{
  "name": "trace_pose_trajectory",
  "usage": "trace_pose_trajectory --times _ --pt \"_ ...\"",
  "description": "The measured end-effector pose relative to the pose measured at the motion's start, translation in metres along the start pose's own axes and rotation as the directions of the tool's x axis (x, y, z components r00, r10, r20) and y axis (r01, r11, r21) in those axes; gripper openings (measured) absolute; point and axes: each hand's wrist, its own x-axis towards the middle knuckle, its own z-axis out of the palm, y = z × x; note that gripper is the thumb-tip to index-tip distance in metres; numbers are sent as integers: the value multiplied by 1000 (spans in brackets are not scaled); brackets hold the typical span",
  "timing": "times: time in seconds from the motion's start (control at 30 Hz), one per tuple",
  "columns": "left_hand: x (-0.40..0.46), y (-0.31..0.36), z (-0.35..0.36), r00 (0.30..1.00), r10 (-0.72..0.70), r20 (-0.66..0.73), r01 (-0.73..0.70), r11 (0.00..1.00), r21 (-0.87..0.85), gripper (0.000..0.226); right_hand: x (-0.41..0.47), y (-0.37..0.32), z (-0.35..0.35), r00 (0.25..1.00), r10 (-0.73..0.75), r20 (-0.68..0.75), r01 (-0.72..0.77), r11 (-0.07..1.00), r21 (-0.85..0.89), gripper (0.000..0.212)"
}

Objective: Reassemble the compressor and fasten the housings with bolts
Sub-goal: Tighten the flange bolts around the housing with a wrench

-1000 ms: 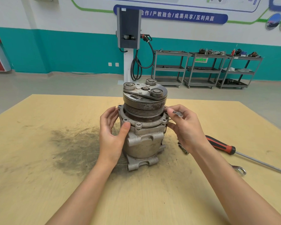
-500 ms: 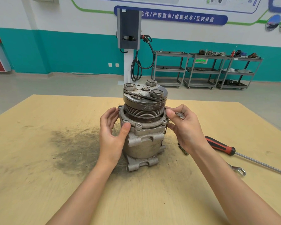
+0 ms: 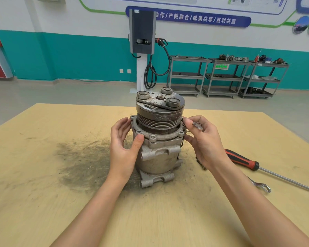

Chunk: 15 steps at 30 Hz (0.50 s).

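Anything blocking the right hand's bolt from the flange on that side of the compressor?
Nothing visible does. The right hand pinches a bolt right beside the compressor flange; the hole there can't be made out. The left hand holds the opposite side, clear of that path.

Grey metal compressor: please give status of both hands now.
Left hand grips grey metal compressor at flange. Right hand pinches small metal bolt beside flange. Nothing in the way.
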Motion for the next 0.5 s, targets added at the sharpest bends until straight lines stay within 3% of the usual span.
trace_pose_trajectory --times 0.1,0.33,0.5 --pt "0 -1 0 1000 3 2 -3 1000 2 65 -2 0 -1 999 4 32 -4 1000 7 7" --pt "0 0 0 1000 9 -6 -9 1000 1 67 -2 -2 3 999 28 -36 -29 999 -16 8" --pt "0 -1 -1 1000 10 -3 -10 1000 5 65 -3 0 1 999 14 36 -13 1000 -9 8"
